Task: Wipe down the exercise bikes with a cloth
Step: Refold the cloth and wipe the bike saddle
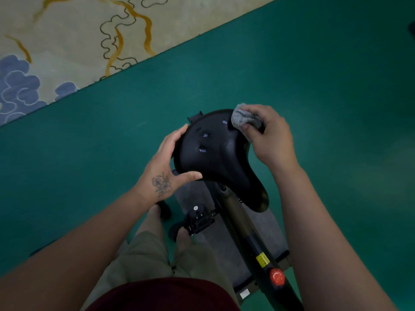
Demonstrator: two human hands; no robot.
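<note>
Head view — right hand (268, 135) pressing cloth (243, 117) on saddle (215, 158), left hand (167, 163) gripping its edge

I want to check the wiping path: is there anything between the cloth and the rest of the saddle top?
Nothing visible. The right hand presses the grey cloth on the saddle at its wide end; the left hand only holds the side edge.
</note>
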